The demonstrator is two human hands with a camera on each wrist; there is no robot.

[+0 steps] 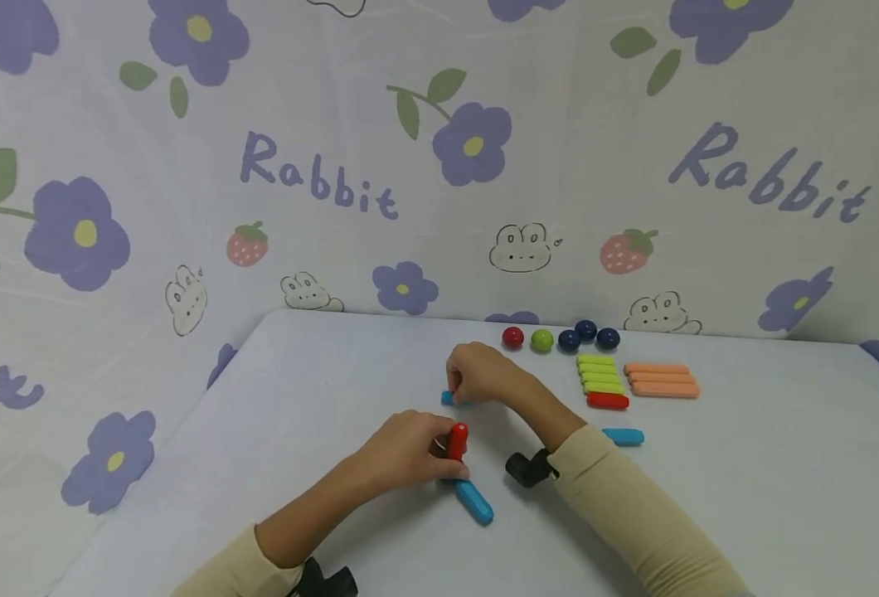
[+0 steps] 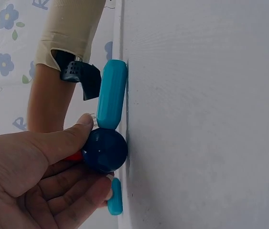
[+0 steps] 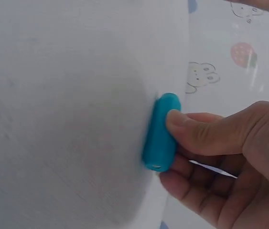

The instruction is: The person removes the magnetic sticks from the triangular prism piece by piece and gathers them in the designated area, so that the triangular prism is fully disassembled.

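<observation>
My left hand (image 1: 413, 452) grips a dark blue ball (image 2: 104, 150) low over the white table, thumb on one side and fingers on the other. A red rod (image 1: 458, 441) stands up from that ball. A light blue rod (image 1: 474, 502) runs from it toward the front right, close along the tabletop. Farther back, my right hand (image 1: 484, 373) pinches another light blue rod (image 3: 162, 133) between thumb and fingers, right at the table surface. Its fingers cover much of that rod in the head view, where one end shows left of them.
At the back stand a red ball (image 1: 512, 337), a green ball (image 1: 541, 340) and dark blue balls (image 1: 607, 339). Nearer lie yellow-green rods (image 1: 599, 375), orange rods (image 1: 662, 381) and a red rod (image 1: 608, 401). A light blue rod (image 1: 626, 436) lies partly behind the right sleeve.
</observation>
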